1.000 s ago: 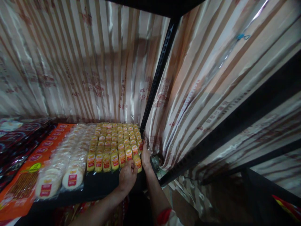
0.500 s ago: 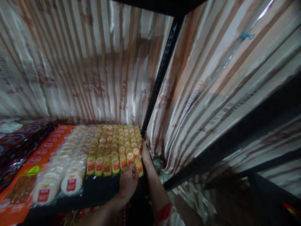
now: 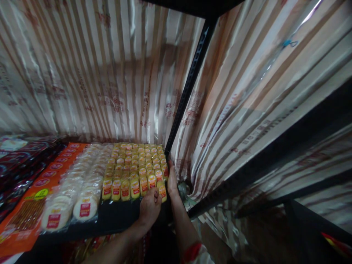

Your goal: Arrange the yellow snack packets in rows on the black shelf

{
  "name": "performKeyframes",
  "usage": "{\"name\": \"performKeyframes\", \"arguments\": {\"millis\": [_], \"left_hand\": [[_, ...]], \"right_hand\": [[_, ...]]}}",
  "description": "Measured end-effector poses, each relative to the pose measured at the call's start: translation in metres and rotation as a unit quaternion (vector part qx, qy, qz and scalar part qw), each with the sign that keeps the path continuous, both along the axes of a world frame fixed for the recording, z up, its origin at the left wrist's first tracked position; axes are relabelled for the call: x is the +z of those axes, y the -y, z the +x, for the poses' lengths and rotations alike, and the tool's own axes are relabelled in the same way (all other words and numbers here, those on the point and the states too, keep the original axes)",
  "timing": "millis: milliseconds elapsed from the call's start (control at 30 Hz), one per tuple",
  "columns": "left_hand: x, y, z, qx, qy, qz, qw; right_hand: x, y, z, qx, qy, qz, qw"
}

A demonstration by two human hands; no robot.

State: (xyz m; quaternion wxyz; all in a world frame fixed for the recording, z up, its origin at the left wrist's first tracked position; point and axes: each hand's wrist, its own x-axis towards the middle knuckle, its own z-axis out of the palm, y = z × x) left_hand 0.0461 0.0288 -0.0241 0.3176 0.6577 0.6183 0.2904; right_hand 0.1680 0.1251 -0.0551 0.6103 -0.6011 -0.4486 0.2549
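Rows of small yellow snack packs with red and white labels stand on a dark shelf. My left hand is closed at the front right of these rows, beside the right-end pack. What its curled fingers hold, if anything, is hidden. Along the right side of the rows, my right hand reaches back with its fingers stretched out. It rests against or very near the end packs, and its fingertips are partly hidden and dim.
Left of the yellow packs lie clear packs of round white crackers, an orange bag of brown sticks, and dark shiny packages. A black metal post rises behind my right hand. Printed sheeting hangs behind the shelf.
The view has shifted slightly, so the shelf goods sit a little higher. Both hands keep nearly the same places at the yellow packs.
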Motion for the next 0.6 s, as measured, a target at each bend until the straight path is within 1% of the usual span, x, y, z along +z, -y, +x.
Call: {"name": "performKeyframes", "arguments": {"millis": [100,167,233,300,367,467,533,600], "left_hand": [[0.003,0.001,0.000,0.000,-0.001,-0.008,1.000],[0.005,0.002,0.000,-0.001,-0.002,-0.013,1.000],[0.004,0.003,0.001,-0.002,-0.002,-0.010,1.000],[0.001,0.003,0.001,-0.005,0.003,-0.008,1.000],[-0.001,0.003,0.002,-0.010,0.008,-0.006,1.000],[-0.003,0.001,0.004,-0.009,0.013,0.000,1.000],[-0.002,0.000,0.005,-0.006,0.021,0.003,1.000],[0.000,-0.001,0.007,-0.014,0.030,0.002,0.999]], "right_hand": [[0.001,0.014,0.001,0.001,-0.025,-0.024,0.999],[0.004,0.028,0.000,-0.004,-0.033,-0.030,0.999],[0.007,0.046,-0.003,-0.011,-0.031,-0.030,0.999],[0.009,0.068,-0.008,-0.013,-0.006,-0.032,0.999],[0.007,0.090,-0.013,-0.014,0.042,-0.042,0.998],[-0.006,0.116,-0.019,-0.041,0.147,-0.025,0.988],[-0.017,0.126,-0.020,-0.045,0.216,-0.005,0.975],[-0.025,0.130,-0.018,-0.033,0.267,0.015,0.963]]}}
